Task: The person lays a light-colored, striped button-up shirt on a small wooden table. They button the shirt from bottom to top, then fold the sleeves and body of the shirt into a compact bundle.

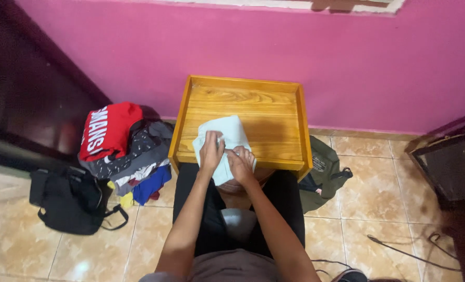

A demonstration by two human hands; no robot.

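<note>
Clothes pile [125,151] lies on the floor at left, beside a black bag [68,201]. Centre: left hand [210,151] and right hand [241,163] both pinch a pale green cloth [231,133] at the near edge of the wooden surface [264,112]. Olive bag [324,172] lies right.

One view only, head cam, so no overlap w/ any other. It sits above the seated person, looks steeply down and fwd. Near edge: the person's lap and forearms, close to the lens. Mid frame: both hands, left hand [210,151] and right hand [241,164], at the near rim of the wooden tray table [266,112]. Far: pink wall [295,57] fills the top. Left side takes in the clothes pile [125,151] and black bag [68,201]; right side the green bag [324,172] on tile floor [384,193].
</note>
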